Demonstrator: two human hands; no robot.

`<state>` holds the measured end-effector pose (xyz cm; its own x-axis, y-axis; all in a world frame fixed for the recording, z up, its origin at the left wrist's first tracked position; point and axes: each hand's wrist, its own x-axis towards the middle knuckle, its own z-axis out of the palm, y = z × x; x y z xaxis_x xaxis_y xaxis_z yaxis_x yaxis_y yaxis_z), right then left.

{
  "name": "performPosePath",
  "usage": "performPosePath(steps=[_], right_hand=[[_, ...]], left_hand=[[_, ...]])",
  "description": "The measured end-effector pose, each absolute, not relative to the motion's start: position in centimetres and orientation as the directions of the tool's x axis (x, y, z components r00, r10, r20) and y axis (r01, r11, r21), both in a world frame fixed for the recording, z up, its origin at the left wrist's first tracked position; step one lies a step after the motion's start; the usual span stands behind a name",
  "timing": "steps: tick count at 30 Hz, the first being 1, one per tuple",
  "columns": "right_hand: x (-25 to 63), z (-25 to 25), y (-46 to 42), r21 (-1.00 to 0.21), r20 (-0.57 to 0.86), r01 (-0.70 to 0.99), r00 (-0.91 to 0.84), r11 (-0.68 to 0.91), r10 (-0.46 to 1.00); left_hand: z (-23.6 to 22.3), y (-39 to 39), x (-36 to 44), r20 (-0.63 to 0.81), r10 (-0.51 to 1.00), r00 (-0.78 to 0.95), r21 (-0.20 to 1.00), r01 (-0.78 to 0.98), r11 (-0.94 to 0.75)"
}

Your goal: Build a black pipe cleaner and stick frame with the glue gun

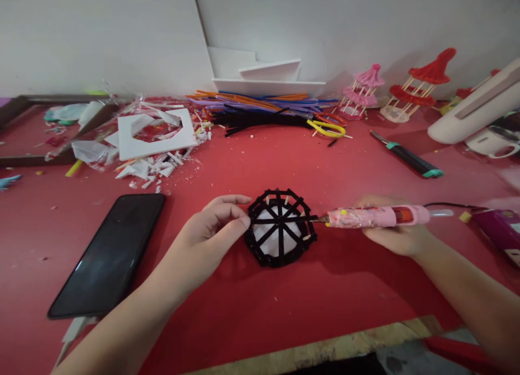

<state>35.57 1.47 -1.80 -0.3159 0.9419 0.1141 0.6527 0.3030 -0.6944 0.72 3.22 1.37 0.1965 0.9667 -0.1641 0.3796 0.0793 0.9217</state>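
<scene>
Black spoked dome frame [278, 235]: on red tabletop [244, 304], right of phone [109, 253]. Left hand [209, 231] pinches its rim; right hand [396, 231] grips pink glue pen [376, 216], tip at frame's right edge.

**Bystanding items on the red table**

A black phone [109, 253] is laid on the table [244, 163]. Behind the phone, white foam scraps [152, 147] are scattered. To their right, coloured pipe cleaners [260, 107], yellow scissors [327, 128], a craft knife [408, 159] and paper pagodas [402, 88] are seen.
</scene>
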Motion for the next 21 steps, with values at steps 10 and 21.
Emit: performPosePath(steps=[10, 21], right_hand=[[35.58, -1.67, 1.42, -0.709, 0.084, 0.650, -0.310, 0.275, 0.947], [35.34, -1.51, 1.55, -0.696, 0.107, 0.663, -0.284, 0.276, 0.953]], left_hand=[[1.35, 3.20, 0.79, -0.164, 0.968, 0.192, 0.920, 0.384, 0.080], [1.37, 3.29, 0.79, -0.156, 0.969, 0.192, 0.920, 0.386, 0.071]])
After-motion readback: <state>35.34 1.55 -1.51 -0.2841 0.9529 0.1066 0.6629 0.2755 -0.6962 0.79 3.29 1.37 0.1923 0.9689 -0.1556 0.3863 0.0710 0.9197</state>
